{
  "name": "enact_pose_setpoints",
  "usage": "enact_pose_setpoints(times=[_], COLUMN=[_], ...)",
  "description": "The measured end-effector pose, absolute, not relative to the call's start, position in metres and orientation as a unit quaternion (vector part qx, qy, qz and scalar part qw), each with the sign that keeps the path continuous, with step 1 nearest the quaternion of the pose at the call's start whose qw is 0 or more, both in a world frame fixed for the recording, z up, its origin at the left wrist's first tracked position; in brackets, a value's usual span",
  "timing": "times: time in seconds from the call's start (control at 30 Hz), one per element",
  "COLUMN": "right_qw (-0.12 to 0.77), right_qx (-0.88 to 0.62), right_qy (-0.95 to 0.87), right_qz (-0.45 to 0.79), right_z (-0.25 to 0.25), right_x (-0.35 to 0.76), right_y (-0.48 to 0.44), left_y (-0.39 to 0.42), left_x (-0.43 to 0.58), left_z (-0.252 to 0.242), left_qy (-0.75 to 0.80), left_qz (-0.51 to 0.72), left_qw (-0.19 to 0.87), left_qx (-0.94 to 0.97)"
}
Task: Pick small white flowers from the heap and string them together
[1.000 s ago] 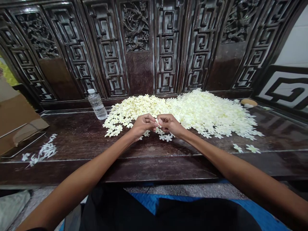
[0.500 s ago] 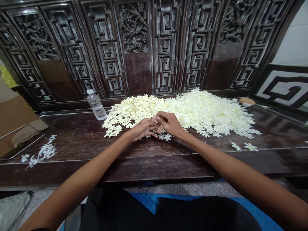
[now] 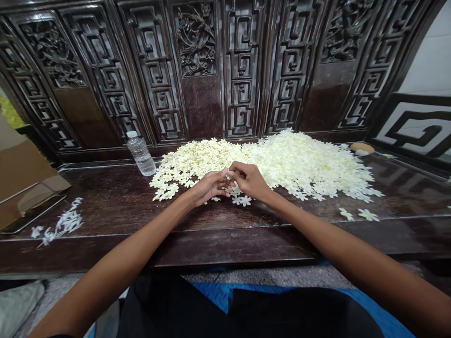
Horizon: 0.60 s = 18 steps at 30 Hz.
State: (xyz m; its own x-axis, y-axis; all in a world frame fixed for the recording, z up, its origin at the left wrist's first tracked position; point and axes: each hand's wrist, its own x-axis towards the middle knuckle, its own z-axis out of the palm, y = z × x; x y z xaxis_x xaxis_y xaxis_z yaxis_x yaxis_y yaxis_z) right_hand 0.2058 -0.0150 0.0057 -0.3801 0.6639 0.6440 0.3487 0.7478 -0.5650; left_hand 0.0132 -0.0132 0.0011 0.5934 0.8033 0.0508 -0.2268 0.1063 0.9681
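Observation:
My left hand (image 3: 210, 188) and my right hand (image 3: 249, 180) meet at the fingertips above the front edge of a large heap of white and pale yellow flowers (image 3: 299, 162). Thumb and forefinger of each are pinched together. Between them shows a small white bit that looks like part of a flower (image 3: 228, 174); most of it is hidden by the fingers. The other fingers of my left hand are loosely curled below. A few loose white flowers (image 3: 241, 201) lie on the dark wooden bench just under my hands.
A clear plastic bottle (image 3: 141, 154) stands left of the heap. Farther left are a small pile of white stem-like pieces (image 3: 65, 223) and a cardboard box (image 3: 24, 173). Two flowers (image 3: 368, 214) lie at the right. A carved wooden backrest (image 3: 202, 105) rises behind.
Both hands stay nearly in place, their fingers shifting slightly. The white bit between the fingertips shows more now, and the fingers of my left hand have moved a little.

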Motion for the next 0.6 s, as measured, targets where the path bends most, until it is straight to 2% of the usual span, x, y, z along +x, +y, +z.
enact_pose_setpoints(times=[0.33,0.6], right_qw=[0.434,0.387], right_qx=[-0.302,-0.29], right_qy=[-0.843,-0.874], right_qz=[0.094,-0.047], right_z=[0.0052,0.0059], right_x=[0.2125,0.2133], right_y=[-0.0081,-0.0095], left_y=[-0.013,-0.0179], left_x=[0.0101,0.01], left_z=[0.004,0.0099], left_qy=[0.255,0.259], left_qz=[0.369,0.355], left_qw=[0.711,0.713], left_qx=[0.542,0.547])
